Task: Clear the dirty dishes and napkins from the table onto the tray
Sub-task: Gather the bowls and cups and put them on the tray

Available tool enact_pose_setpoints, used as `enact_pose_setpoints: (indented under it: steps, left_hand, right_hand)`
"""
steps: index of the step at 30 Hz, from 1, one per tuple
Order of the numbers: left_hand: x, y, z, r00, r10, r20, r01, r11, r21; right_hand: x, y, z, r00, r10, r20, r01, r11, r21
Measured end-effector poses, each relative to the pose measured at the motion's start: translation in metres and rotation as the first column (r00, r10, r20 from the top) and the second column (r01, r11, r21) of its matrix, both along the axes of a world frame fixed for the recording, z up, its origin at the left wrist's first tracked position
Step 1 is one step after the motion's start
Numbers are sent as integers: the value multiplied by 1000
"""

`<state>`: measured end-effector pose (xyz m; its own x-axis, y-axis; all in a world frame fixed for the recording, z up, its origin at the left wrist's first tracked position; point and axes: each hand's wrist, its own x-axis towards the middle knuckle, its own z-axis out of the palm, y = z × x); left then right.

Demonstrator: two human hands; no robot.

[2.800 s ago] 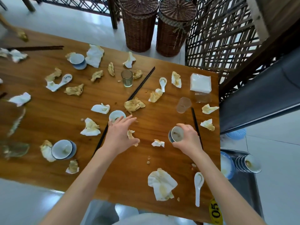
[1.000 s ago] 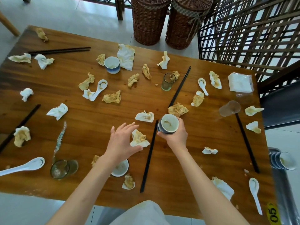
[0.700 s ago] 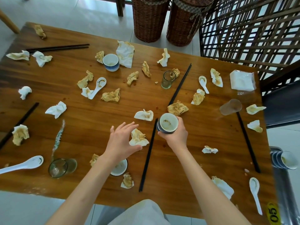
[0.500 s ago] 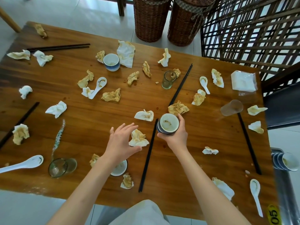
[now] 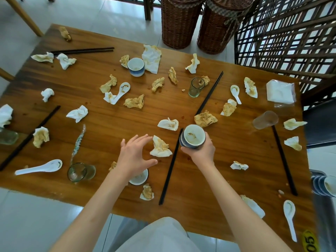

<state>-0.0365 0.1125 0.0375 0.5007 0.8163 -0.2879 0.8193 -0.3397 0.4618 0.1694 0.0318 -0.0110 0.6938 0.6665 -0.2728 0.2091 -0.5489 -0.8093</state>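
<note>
Two bare hands work over a littered wooden table (image 5: 181,106): the right hand (image 5: 201,151) is wrapped around a stack of small blue-and-white cups (image 5: 193,136), lifted just beside a pair of black chopsticks (image 5: 171,167), while the left hand (image 5: 134,157) hovers with fingers spread and gently curved, holding nothing, its fingertips just short of a crumpled stained napkin (image 5: 160,147). Under the left wrist sits a small white cup (image 5: 140,177), partly hidden, with another soiled napkin (image 5: 147,192) near it. Glossy white ceramic spoons (image 5: 39,167) lie scattered among many wadded tissues, some white, others blotched yellow-brown. One clear glass (image 5: 196,87) stands upright near the far side; another glass (image 5: 81,171) lies tipped near the front edge. A further blue-banded cup (image 5: 136,67) stands beside a flattened napkin (image 5: 151,58). At the right edge a metal tray (image 5: 325,215) carries stacked cups (image 5: 325,185), well apart from both hands. A flat pack of clean white napkins (image 5: 280,91) lies at the far right corner. The tabletop is warm, polished, streaky-grained wood. Beyond it stand two tall woven wicker baskets (image 5: 179,22), a dark lattice screen (image 5: 291,33) and pale floor tiles (image 5: 91,13).
</note>
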Motion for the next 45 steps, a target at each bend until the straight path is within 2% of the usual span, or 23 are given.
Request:
enact_pose_setpoints:
  steps: [7,14,18,20,26,33,40,45]
  left_hand:
    - [-34,-29,-10,998,37,-41,-38,999,-25]
    - [-57,-32,-35,989,-111,-95,102,990,-99]
    - [-62,-26,-43,973,-198,-117,190,979,-80]
    - [-63,-25,-46,974,-210,-83,204,977,-68]
    - [-67,-31,-49,985,-170,-21,170,985,-33]
    - [-69,-21,-46,994,-99,50,101,994,-34]
    - [-65,22,-32,997,-35,71,33,999,38]
    - [-57,73,-24,996,-33,78,27,997,77]
  right_hand:
    - [-22,-14,20,997,75,7,-75,997,29]
    - [-64,-31,35,999,34,6,-34,998,51]
    - [-88,-40,37,999,-33,2,33,998,55]
    - [-99,-45,37,997,-72,2,72,996,56]
    - [-119,-52,35,993,-117,-14,117,992,44]
    - [-111,-41,44,999,-45,-3,45,998,35]
    - [-95,-5,51,1000,25,0,-25,997,73]
    - [-89,33,49,1000,14,0,-14,998,68]
